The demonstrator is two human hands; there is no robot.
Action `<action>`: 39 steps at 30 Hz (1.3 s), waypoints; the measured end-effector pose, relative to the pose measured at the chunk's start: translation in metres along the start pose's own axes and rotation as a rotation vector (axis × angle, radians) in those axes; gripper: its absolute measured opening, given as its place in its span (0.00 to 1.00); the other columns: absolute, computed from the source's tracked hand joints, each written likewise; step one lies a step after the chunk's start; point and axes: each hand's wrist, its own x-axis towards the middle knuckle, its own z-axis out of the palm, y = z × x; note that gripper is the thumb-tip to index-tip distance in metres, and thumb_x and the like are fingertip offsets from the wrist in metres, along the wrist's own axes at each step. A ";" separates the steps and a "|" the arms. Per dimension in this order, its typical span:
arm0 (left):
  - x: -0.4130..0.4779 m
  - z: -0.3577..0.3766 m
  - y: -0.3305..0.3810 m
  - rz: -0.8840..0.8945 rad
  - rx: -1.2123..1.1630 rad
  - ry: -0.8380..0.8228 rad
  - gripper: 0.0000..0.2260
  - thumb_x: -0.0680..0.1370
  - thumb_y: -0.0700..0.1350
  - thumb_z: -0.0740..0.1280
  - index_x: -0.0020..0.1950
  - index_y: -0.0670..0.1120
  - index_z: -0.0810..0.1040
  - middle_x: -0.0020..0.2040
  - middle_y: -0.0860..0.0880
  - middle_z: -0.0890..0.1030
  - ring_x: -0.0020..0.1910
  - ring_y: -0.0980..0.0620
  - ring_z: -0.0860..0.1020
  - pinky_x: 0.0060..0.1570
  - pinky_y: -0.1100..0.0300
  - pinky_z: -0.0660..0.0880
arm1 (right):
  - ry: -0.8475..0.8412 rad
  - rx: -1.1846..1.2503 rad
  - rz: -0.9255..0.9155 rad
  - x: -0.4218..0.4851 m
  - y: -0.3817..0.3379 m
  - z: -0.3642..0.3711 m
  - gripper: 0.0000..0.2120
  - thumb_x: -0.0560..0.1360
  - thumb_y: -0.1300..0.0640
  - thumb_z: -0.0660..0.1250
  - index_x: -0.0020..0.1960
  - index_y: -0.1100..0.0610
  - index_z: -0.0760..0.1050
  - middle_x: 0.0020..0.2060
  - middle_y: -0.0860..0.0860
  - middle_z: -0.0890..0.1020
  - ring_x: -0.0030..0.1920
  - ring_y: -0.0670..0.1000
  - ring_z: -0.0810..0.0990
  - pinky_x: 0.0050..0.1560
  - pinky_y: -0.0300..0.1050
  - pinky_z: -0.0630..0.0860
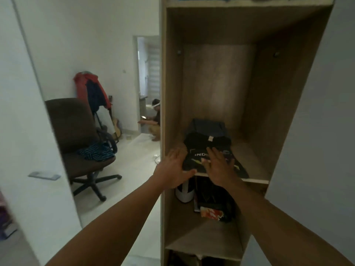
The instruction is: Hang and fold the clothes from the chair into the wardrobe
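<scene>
At the front of the wardrobe, on its middle shelf, the left hand lies straight-fingered against the left edge of the folded black shirt. The right hand rests flat and spread on top of the shirt, and neither hand grips. Deeper in the wardrobe, a folded blue garment lies just behind the shirt, and well to the wardrobe's left the chair carries a striped garment on its seat.

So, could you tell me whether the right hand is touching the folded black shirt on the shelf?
Touching. The head view shows the right hand lying flat on the black shirt, straight fingers spread across its front with no gap visible.
</scene>
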 end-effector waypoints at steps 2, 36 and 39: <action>-0.055 -0.015 -0.019 -0.070 0.060 -0.002 0.37 0.75 0.71 0.58 0.79 0.57 0.55 0.80 0.48 0.57 0.77 0.44 0.60 0.70 0.45 0.66 | -0.045 0.038 -0.034 -0.038 -0.032 0.013 0.29 0.83 0.39 0.46 0.81 0.48 0.48 0.81 0.48 0.48 0.80 0.53 0.46 0.75 0.69 0.40; -0.859 -0.238 -0.463 -1.796 0.141 0.159 0.38 0.77 0.71 0.53 0.81 0.51 0.53 0.81 0.49 0.53 0.79 0.46 0.54 0.74 0.42 0.58 | -0.814 0.207 -1.324 -0.408 -0.870 0.395 0.29 0.84 0.40 0.47 0.81 0.50 0.49 0.81 0.49 0.53 0.80 0.52 0.51 0.76 0.65 0.45; -0.899 -0.234 -0.490 -1.891 0.111 0.205 0.37 0.77 0.70 0.54 0.81 0.51 0.55 0.80 0.48 0.56 0.78 0.47 0.56 0.74 0.44 0.61 | -0.892 0.180 -1.400 -0.433 -0.923 0.428 0.29 0.84 0.40 0.48 0.81 0.49 0.50 0.80 0.49 0.54 0.80 0.52 0.52 0.76 0.66 0.44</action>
